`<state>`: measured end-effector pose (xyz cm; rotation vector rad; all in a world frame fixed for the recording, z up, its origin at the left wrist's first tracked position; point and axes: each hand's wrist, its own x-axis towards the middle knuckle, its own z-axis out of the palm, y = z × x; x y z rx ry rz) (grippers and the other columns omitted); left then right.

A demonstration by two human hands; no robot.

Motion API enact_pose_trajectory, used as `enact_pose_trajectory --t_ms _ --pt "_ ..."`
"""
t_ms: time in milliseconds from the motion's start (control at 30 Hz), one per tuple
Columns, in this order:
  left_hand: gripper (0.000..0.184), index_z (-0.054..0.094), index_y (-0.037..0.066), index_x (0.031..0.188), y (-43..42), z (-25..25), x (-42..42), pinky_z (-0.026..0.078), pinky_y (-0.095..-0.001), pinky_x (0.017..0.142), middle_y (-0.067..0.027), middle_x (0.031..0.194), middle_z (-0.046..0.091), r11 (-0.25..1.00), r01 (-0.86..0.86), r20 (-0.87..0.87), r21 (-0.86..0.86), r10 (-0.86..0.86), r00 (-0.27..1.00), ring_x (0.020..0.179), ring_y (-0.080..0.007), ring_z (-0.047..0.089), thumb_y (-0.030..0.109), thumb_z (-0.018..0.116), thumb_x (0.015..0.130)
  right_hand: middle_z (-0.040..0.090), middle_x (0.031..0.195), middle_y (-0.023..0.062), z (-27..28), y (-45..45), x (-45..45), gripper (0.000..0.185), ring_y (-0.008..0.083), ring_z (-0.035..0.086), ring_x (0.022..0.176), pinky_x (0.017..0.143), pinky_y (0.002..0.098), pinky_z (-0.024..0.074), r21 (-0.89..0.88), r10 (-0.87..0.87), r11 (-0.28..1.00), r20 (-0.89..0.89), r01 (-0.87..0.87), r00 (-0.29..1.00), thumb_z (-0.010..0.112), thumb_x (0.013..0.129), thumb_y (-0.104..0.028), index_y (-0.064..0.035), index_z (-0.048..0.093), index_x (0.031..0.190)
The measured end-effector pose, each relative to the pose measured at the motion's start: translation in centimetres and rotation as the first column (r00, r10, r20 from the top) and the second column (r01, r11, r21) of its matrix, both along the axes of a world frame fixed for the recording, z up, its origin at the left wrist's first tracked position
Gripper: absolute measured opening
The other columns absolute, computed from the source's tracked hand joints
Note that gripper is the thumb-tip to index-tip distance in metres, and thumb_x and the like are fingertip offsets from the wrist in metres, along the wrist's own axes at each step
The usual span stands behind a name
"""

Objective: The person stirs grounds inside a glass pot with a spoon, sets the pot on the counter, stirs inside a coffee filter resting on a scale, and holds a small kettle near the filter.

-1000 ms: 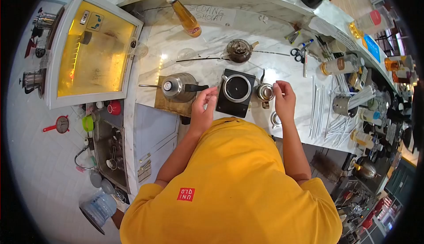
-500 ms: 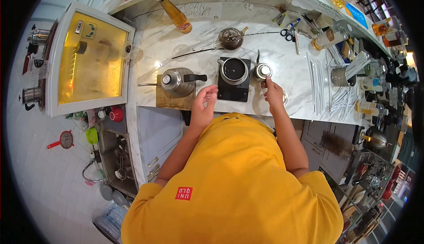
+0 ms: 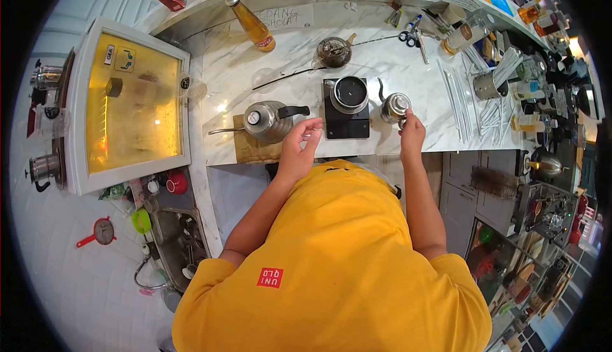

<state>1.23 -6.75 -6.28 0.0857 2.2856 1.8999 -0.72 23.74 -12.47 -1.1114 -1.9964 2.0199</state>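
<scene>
A small steel gooseneck pot (image 3: 396, 104) stands right of the black scale (image 3: 346, 127), its lid on. My right hand (image 3: 413, 134) is closed at the near side of this pot, fingers round its handle, which is mostly hidden. On the scale sits a metal-rimmed cup (image 3: 350, 94) with dark contents. My left hand (image 3: 301, 147) holds nothing, its fingers apart, between the scale and a large steel kettle (image 3: 268, 122). That kettle rests on a wooden board (image 3: 247, 150) with its black handle toward my left hand. Behind the scale is a glass teapot (image 3: 333, 52).
An amber bottle (image 3: 254, 28) stands at the back left. Scissors (image 3: 408, 38), white straws (image 3: 456, 103) and a metal straw holder (image 3: 489, 87) lie or stand to the right. A yellow-lit fridge (image 3: 134, 103) and a sink (image 3: 175, 240) are at the left.
The small pot now has its lid on, and my right hand has moved from beside it to its handle. My left hand stays open. The camera view has shifted.
</scene>
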Motion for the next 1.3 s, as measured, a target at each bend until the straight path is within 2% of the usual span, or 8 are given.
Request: enact_pose_trajectory --t_ms 100,300,533,633,767,900,1200,1300 --pt "0.032 0.064 0.006 0.127 -0.3 -0.1 -1.0 0.05 -0.0336 0.089 -0.0093 0.113 0.07 1.0 -0.009 -0.045 -0.013 0.008 0.999 0.103 -0.0182 0.066 0.018 0.065 0.097 0.053 0.07 -0.0057 2.7 -0.6 2.0 0.039 0.0051 0.039 0.061 0.054 0.0251 0.0321 0.092 -0.048 0.994 -0.107 0.058 0.993 0.062 0.101 -0.036 -0.0033 0.069 0.081" --pt "0.052 0.057 0.006 0.135 0.0 1.0 -4.1 0.051 -0.0323 0.088 -0.0108 0.127 0.062 0.98 0.068 -0.151 -0.188 -0.097 0.984 0.104 -0.0189 0.063 0.019 0.076 0.089 0.049 0.067 -0.0073 10.1 -1.7 4.5 0.036 0.0033 0.039 0.06 0.055 0.024 0.0319 0.137 -0.015 0.99 -0.088 0.027 0.996 0.065 0.1 -0.032 -0.0063 0.065 0.075" --pt "0.092 0.035 0.011 0.153 1.6 0.3 -6.5 0.051 -0.0425 0.099 -0.0183 0.143 0.043 0.945 0.149 -0.227 -0.293 -0.22 0.949 0.115 -0.0321 0.059 0.028 0.086 0.078 0.045 0.063 -0.0078 12.1 -3.1 5.0 0.039 0.0039 0.039 0.059 0.054 0.0244 0.0321 0.186 0.011 0.983 -0.09 0.006 0.996 0.066 0.1 -0.031 -0.0079 0.059 0.069" --pt "0.093 0.034 0.011 0.153 1.9 -0.1 -7.2 0.051 -0.0425 0.1 -0.0187 0.143 0.043 0.922 0.11 -0.303 -0.371 -0.232 0.924 0.119 -0.0336 0.058 0.028 0.086 0.078 0.041 0.062 -0.0084 12.3 -3.9 4.8 0.043 0.0037 0.034 0.06 0.054 0.026 0.0275 0.275 0.029 0.961 -0.113 0.003 0.993 0.065 0.1 -0.032 -0.0048 0.057 0.067" --pt "0.093 0.038 0.011 0.151 1.8 -0.6 -8.5 0.042 -0.0457 0.111 -0.0203 0.142 0.043 0.914 0.127 -0.318 -0.385 -0.26 0.912 0.132 -0.0396 0.046 0.027 0.087 0.074 0.038 0.062 -0.0077 12.9 -4.9 4.8 0.043 0.0041 0.033 0.06 0.053 0.0269 0.0245 0.45 0.072 0.892 -0.062 -0.036 0.996 0.066 0.1 -0.031 -0.0046 0.056 0.068" --pt "0.089 0.042 0.013 0.151 1.3 -0.5 -9.2 0.041 -0.0436 0.111 -0.0195 0.14 0.049 0.894 0.23 -0.255 -0.384 -0.342 0.904 0.13 -0.038 0.05 0.026 0.087 0.076 0.037 0.061 -0.006 13.4 -5.6 4.7 0.045 0.0056 0.032 0.061 0.054 0.0286 0.0247 0.564 0.09 0.822 0.002 -0.076 0.996 0.066 0.099 -0.032 -0.0002 0.055 0.069" --pt "0.093 0.036 0.014 0.156 0.9 -0.4 -9.3 0.041 -0.045 0.112 -0.0205 0.14 0.052 0.882 0.301 -0.227 -0.364 -0.397 0.889 0.132 -0.0391 0.049 0.027 0.086 0.078 0.04 0.061 -0.0048 14.2 -6.9 3.7 0.045 0.0063 0.034 0.062 0.054 0.0297 0.0283 0.605 0.119 0.787 0.041 -0.12 0.992 0.066 0.099 -0.033 0.0017 0.058 0.072" --pt "0.095 0.034 0.014 0.157 0.8 -0.3 -9.3 0.041 -0.045 0.112 -0.021 0.14 0.053 0.876 0.304 -0.233 -0.374 -0.406 0.884 0.132 -0.0395 0.049 0.028 0.085 0.079 0.049 0.061 0.0007 13.1 -6.1 3.6 0.043 0.0091 0.042 0.063 0.058 0.0302 0.0366 0.499 0.113 0.861 -0.001 -0.097 0.994 0.067 0.097 -0.035 0.0029 0.064 0.077"
